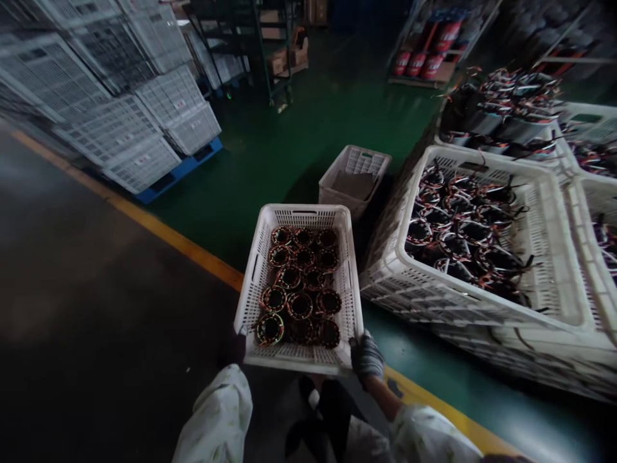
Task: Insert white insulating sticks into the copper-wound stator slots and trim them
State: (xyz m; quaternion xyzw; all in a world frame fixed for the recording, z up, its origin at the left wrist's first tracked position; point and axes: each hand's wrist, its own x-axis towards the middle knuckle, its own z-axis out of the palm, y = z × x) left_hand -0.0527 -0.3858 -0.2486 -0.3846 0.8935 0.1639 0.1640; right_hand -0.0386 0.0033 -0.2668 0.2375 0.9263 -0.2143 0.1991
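A white plastic crate (299, 363) is held in front of my body at its two near corners. Inside stand rows of round wire-wound motor stators (299, 305) with copper-coloured coils on dark rings. My right hand (369, 355), in a grey striped glove, is closed round the crate's near right corner. At the near left corner is my left hand (236, 347), dark and partly hidden in shadow, gripping the crate's edge. Pale patterned sleeves cover both forearms.
Right of me, stacked white crates (562, 257) hold several wired stators. A smaller white bin (354, 193) stands on the green floor beyond. Grey crates (125, 135) sit on a blue pallet (180, 168) at the left. A yellow line (178, 238) crosses the floor.
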